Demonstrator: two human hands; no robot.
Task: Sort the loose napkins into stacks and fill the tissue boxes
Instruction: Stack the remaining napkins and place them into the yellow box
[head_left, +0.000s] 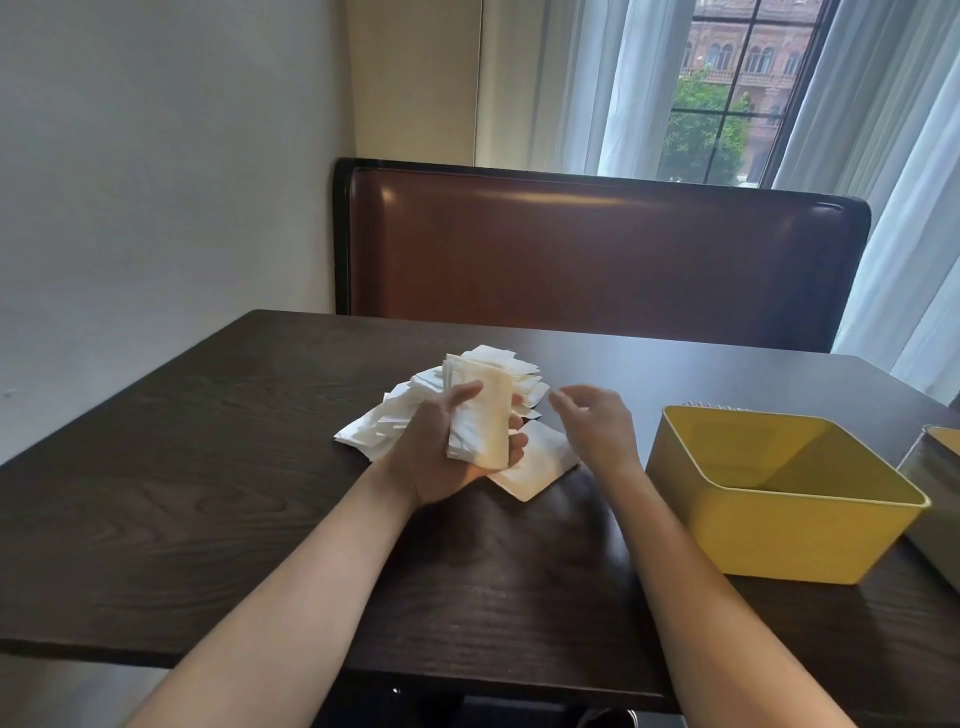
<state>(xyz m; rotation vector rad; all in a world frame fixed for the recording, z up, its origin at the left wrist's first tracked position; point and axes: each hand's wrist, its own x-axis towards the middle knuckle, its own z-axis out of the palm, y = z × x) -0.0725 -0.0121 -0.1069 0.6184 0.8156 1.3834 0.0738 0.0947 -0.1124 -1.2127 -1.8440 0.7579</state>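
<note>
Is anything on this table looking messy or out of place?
Yes: the loose napkins lie in an untidy heap mid-table, overlapping at odd angles. The yellow box is upright and looks empty.

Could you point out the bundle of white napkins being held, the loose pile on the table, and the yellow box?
White folded napkin bundle (480, 415), head view, on its front face.
Loose white napkin pile (535, 462), head view, on the nearest flat napkin.
Yellow rectangular open box (779, 540), head view, on its near outer wall.

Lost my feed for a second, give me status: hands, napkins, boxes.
Left hand grips a napkin stack. Right hand open, empty, beside the loose pile. Yellow box empty. Nothing in the way.
</note>
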